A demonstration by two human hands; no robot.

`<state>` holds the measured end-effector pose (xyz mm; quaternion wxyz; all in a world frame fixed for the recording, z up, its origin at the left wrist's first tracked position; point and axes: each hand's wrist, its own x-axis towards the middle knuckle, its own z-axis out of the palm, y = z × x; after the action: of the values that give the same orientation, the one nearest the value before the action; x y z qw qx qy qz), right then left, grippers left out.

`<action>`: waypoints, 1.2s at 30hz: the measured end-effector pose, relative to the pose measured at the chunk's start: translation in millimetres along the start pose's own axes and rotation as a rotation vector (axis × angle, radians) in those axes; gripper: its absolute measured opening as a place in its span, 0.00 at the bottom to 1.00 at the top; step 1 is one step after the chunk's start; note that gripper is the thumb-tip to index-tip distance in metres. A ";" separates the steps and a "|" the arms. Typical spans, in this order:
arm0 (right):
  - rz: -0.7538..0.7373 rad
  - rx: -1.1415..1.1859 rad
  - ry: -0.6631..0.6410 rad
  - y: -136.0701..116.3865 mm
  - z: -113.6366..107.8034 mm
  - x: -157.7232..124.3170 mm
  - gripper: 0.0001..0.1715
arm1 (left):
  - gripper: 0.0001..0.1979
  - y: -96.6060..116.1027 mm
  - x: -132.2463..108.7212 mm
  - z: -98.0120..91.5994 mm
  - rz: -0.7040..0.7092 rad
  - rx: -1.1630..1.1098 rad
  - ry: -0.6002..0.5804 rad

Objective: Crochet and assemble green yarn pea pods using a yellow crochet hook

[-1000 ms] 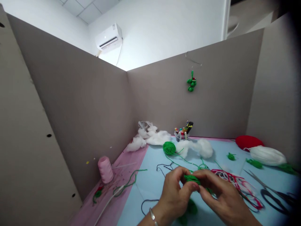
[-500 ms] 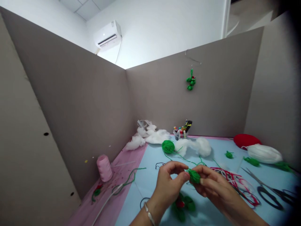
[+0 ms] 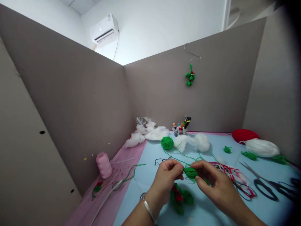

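Note:
Between my two hands, above the table, is a small green yarn bundle (image 3: 190, 172). My right hand (image 3: 211, 182) pinches it between thumb and index finger from the right. My left hand (image 3: 168, 175), with a silver bangle on the wrist, has its fingers pinched together at the bundle's left end, seemingly on a strand of its yarn. Beneath my hands lies a green yarn piece with a red part (image 3: 178, 197), partly covered by the left hand. Beyond them sits a ball of green yarn (image 3: 167, 143) with loose strands running towards my hands.
Black-handled scissors (image 3: 265, 188) lie at right beside tangled red and white yarn (image 3: 231, 175). White stuffing (image 3: 202, 142), a cup of thread spools and tools (image 3: 180, 130), and red (image 3: 245, 135) and white skeins (image 3: 262, 147) line the back. A pink cone of thread (image 3: 103, 165) stands left.
My left fingers have drawn slightly left from the bundle and closed more tightly. The bundle has shifted a little left and up, now lying more level. The camera view has tilted slightly.

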<state>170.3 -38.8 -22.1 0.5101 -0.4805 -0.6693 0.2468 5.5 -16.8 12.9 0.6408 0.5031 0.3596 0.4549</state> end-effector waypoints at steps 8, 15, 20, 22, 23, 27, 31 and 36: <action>-0.348 -0.325 0.196 -14.6 5.3 -3.0 0.11 | 0.06 -0.8 2.5 -1.9 0.102 0.197 0.038; -0.166 -0.150 0.079 -8.9 3.1 -1.2 0.10 | 0.07 2.9 -0.4 -4.0 0.249 0.139 -0.024; -0.085 0.031 0.100 -3.8 4.8 -0.9 0.09 | 0.13 3.9 -0.9 -2.0 0.119 0.069 -0.060; -0.088 0.033 0.107 -2.9 5.1 -0.5 0.09 | 0.16 3.1 0.6 -2.1 0.136 0.075 -0.040; -0.090 0.033 0.108 -2.2 4.8 -0.2 0.09 | 0.18 2.6 1.4 -2.3 0.141 0.074 -0.039; -0.104 0.014 0.099 1.2 2.7 0.8 0.10 | 0.18 1.1 2.9 -2.7 0.153 0.143 -0.010; -0.226 -0.156 0.132 -2.4 2.7 0.0 0.11 | 0.08 0.6 2.0 -1.9 0.172 0.272 0.046; -0.381 -0.328 0.213 -14.8 5.0 -2.2 0.11 | 0.07 -1.1 2.8 -3.4 0.184 0.230 0.053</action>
<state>160.0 -46.1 -12.8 0.5302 -0.4455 -0.7212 -0.0171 3.5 -13.2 11.0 0.5248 0.5920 0.3782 0.4807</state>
